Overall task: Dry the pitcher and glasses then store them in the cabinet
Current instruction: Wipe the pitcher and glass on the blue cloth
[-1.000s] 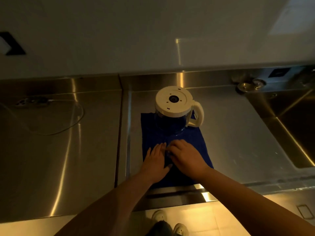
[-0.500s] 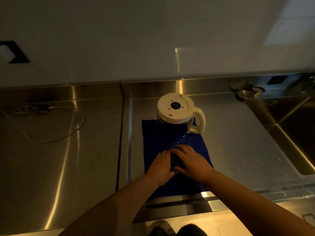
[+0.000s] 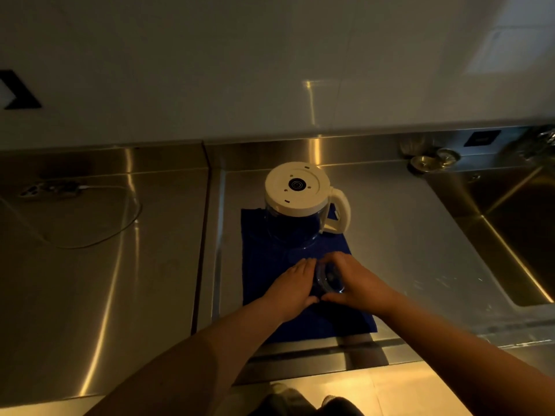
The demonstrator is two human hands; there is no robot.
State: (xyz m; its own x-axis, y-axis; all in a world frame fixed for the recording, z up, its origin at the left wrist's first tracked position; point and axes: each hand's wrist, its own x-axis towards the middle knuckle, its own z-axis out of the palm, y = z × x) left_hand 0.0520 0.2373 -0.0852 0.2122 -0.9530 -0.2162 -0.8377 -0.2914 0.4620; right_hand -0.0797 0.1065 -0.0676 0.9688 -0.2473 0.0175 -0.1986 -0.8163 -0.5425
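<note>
A glass pitcher (image 3: 295,205) with a white base and white handle stands upside down at the far end of a dark blue cloth (image 3: 264,259) on the steel counter. Just in front of it a clear glass (image 3: 329,279) sits on the cloth. My left hand (image 3: 292,288) cups its left side and my right hand (image 3: 357,280) curls around its right side, so both hands wrap the glass. Most of the glass is hidden by my fingers.
The steel counter (image 3: 105,265) runs left, with a white cable and plug (image 3: 51,189) near the back wall. A deep sink (image 3: 510,235) lies at the right, a round metal fitting (image 3: 432,160) behind it. A white cabinet front (image 3: 270,70) hangs above.
My hands were flat and close together on the cloth. They have since parted and curled around the glass between them. The view has tilted down slightly.
</note>
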